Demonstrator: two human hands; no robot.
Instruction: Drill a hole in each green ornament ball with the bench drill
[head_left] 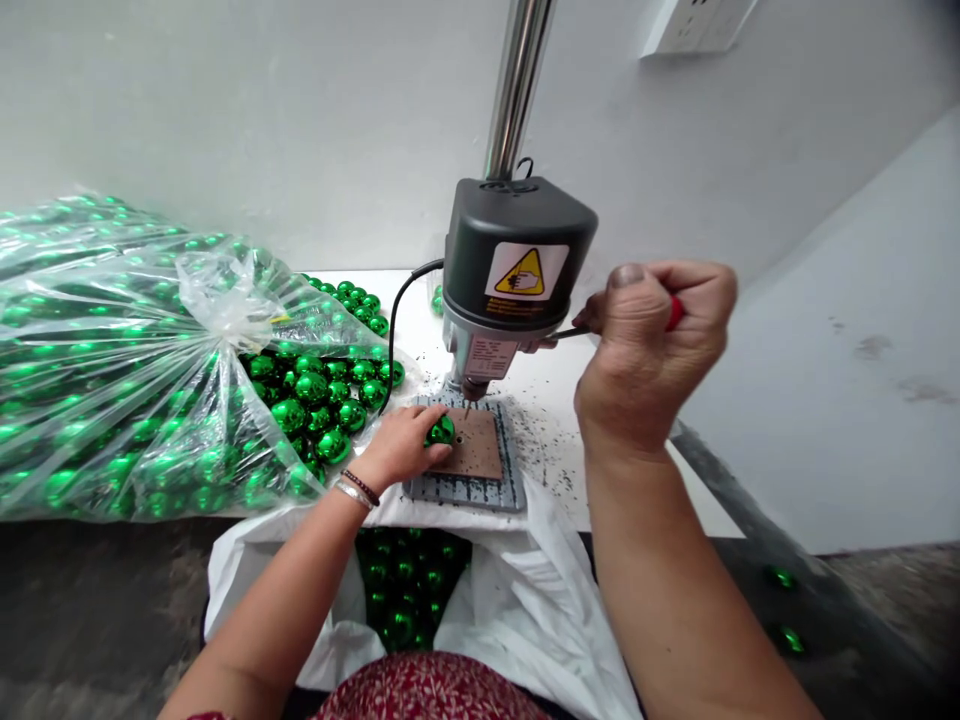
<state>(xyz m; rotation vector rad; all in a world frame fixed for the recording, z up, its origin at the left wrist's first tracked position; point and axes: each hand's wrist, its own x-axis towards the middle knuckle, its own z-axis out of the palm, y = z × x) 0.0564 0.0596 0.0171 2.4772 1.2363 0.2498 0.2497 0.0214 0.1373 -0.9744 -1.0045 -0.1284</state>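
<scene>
A shiny green ball is gripped by my left hand, at the left part of a brown board. The board lies on the slotted metal base of a small drill press. Above the board, slightly right of the ball, the thin drill bit points down and looks apart from the ball. My right hand is closed around the end of the press's lever, with a bit of red showing between the fingers.
A clear plastic bag full of green balls lies at the left, loose balls spilling beside it. Below the table edge, a white sack holds more balls. Dark shavings litter the white table. A black cable hangs left of the press.
</scene>
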